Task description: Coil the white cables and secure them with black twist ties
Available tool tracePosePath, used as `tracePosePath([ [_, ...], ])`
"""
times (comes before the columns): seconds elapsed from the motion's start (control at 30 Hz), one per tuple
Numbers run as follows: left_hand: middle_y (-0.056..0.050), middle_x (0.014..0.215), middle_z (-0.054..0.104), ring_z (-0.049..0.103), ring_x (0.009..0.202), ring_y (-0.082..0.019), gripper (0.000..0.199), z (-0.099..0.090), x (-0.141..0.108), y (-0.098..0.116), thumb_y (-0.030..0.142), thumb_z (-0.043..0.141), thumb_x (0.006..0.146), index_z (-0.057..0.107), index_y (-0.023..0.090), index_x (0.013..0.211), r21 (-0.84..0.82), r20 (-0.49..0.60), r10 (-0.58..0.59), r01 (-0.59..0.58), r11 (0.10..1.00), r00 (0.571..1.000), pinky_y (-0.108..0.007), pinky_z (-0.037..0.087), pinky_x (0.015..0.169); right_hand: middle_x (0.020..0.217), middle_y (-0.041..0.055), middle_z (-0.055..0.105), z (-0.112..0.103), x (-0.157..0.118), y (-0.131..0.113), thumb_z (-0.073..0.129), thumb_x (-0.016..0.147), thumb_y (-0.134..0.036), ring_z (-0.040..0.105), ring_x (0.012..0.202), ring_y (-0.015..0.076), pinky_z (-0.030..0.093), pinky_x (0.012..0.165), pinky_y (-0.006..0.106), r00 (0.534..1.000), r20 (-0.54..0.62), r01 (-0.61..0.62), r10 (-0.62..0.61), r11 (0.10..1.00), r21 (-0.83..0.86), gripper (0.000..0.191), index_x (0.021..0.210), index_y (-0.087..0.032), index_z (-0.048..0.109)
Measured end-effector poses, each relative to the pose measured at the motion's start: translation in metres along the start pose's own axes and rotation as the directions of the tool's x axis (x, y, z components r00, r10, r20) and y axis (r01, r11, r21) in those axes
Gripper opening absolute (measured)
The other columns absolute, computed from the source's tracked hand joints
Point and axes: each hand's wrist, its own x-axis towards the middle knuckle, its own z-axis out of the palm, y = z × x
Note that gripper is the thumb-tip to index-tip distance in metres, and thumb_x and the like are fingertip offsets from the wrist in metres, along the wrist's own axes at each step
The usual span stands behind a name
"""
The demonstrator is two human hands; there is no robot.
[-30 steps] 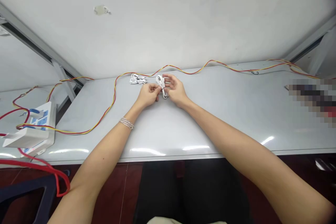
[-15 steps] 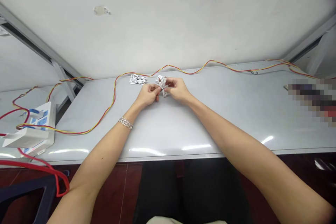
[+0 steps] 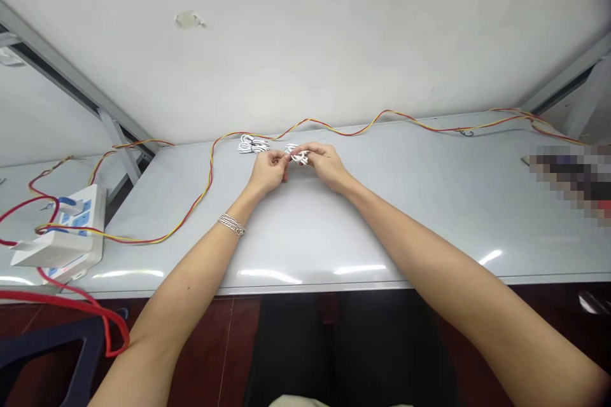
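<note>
Near the back of the grey table (image 3: 305, 229), a coiled white cable (image 3: 300, 157) is held between both hands. My left hand (image 3: 269, 170) pinches it from the left, fingers closed at the coil's near end. From the other side, my right hand (image 3: 326, 164) grips the coil between thumb and fingers. Part of the coil is hidden behind the fingertips. A second white cable bundle (image 3: 252, 144), bound at its middle with a dark tie, lies on the table just beyond my left hand.
A red and yellow twisted wire (image 3: 210, 172) runs along the table's back and curves down the left. At the left stands a white power strip (image 3: 95, 222) with plugs and red cord. A pixelated patch (image 3: 573, 172) covers something at the right. A white wall rises behind.
The held cable coil has turned from upright to lying more sideways between my fingers. Both hands stay in nearly the same place, and the view has shifted slightly.
</note>
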Motion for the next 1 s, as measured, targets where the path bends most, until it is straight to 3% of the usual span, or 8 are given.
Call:
tracePosePath([
  [0.17, 0.003, 0.045, 0.054, 0.045, 0.037, -0.008, 0.022, 0.000, -0.001, 0.003, 0.029, 0.061, 0.093, 0.061, 0.017, 0.074, -0.006, -0.035, -0.023, 0.023, 1.000, 0.999, -0.021, 0.033, 0.042, 0.083, 0.0038, 0.069, -0.001, 0.000, -0.005, 0.052, 0.073, -0.021, 0.063, 0.083, 0.0175, 0.053, 0.082, 0.030, 0.993, 0.065, -0.107, 0.096, 0.977, 0.186, 0.017, 0.068, -0.019, 0.068],
  [0.3, 0.003, 0.045, 0.054, 0.046, 0.037, -0.009, 0.021, 0.000, -0.001, 0.005, 0.029, 0.064, 0.090, 0.060, 0.017, 0.074, -0.028, -0.057, -0.025, 0.023, 0.999, 0.998, -0.021, 0.034, 0.041, 0.081, 0.0075, 0.070, -0.001, -0.002, -0.007, 0.052, 0.086, -0.042, 0.065, 0.087, 0.0197, 0.052, 0.083, 0.032, 0.992, 0.087, -0.101, 0.086, 0.978, 0.183, 0.034, 0.068, -0.018, 0.068],
  [0.37, 0.003, 0.046, 0.054, 0.046, 0.037, -0.008, 0.020, 0.000, -0.001, 0.006, 0.027, 0.063, 0.091, 0.060, 0.016, 0.074, -0.044, -0.061, -0.026, 0.023, 0.999, 0.998, -0.021, 0.034, 0.042, 0.080, 0.0075, 0.069, 0.000, -0.003, -0.005, 0.059, 0.086, -0.048, 0.064, 0.083, 0.0184, 0.051, 0.079, 0.031, 0.997, 0.056, -0.065, 0.060, 0.994, 0.091, 0.036, 0.071, -0.016, 0.069],
  [0.5, 0.003, 0.046, 0.055, 0.042, 0.034, -0.007, 0.021, -0.001, -0.003, 0.010, 0.020, 0.057, 0.093, 0.060, 0.015, 0.073, -0.068, -0.060, -0.046, 0.041, 0.997, 0.997, -0.020, 0.030, 0.039, 0.076, 0.0016, 0.067, 0.001, -0.005, 0.001, 0.079, 0.068, -0.031, 0.060, 0.068, 0.0133, 0.049, 0.066, 0.027, 0.997, 0.043, -0.062, 0.064, 0.997, -0.048, 0.024, 0.082, -0.018, 0.066],
  [0.63, 0.003, 0.047, 0.054, 0.038, 0.031, -0.006, 0.021, -0.001, -0.003, 0.011, 0.023, 0.060, 0.092, 0.059, 0.016, 0.072, -0.099, -0.064, -0.054, 0.047, 0.994, 0.997, -0.021, 0.028, 0.036, 0.086, 0.0006, 0.067, 0.001, -0.003, 0.008, 0.080, 0.058, -0.017, 0.065, 0.074, 0.0144, 0.053, 0.067, 0.027, 0.999, -0.006, -0.040, 0.040, 0.999, 0.002, 0.038, 0.091, -0.021, 0.061],
  [0.73, 0.003, 0.047, 0.055, 0.037, 0.029, -0.006, 0.021, -0.001, -0.003, 0.011, 0.027, 0.064, 0.090, 0.059, 0.016, 0.073, -0.148, -0.047, -0.047, 0.039, 0.988, 0.998, -0.022, 0.026, 0.033, 0.092, 0.0011, 0.068, 0.000, -0.002, 0.010, 0.077, 0.060, -0.014, 0.067, 0.075, 0.0156, 0.055, 0.068, 0.029, 1.000, 0.000, -0.027, 0.027, 1.000, -0.005, 0.049, 0.106, -0.022, 0.063],
  [0.87, 0.002, 0.049, 0.055, 0.041, 0.032, -0.007, 0.023, -0.001, -0.005, 0.013, 0.031, 0.067, 0.088, 0.059, 0.016, 0.072, -0.178, -0.028, -0.032, 0.026, 0.984, 0.999, -0.022, 0.027, 0.033, 0.099, 0.0036, 0.073, 0.000, -0.002, 0.010, 0.071, 0.068, -0.015, 0.068, 0.083, 0.0175, 0.056, 0.077, 0.032, 0.996, 0.088, 0.010, -0.002, 0.996, -0.093, 0.031, 0.098, -0.022, 0.071],
  [1.0, 0.001, 0.053, 0.056, 0.047, 0.038, -0.008, 0.024, -0.001, -0.006, 0.015, 0.033, 0.070, 0.086, 0.061, 0.015, 0.074, -0.189, -0.003, -0.015, 0.014, 0.982, 1.000, -0.021, 0.029, 0.035, 0.091, 0.0028, 0.073, 0.000, -0.001, 0.010, 0.070, 0.077, -0.030, 0.065, 0.081, 0.0179, 0.053, 0.077, 0.031, 0.988, 0.154, 0.057, -0.033, 0.987, -0.151, 0.016, 0.089, -0.020, 0.074],
])
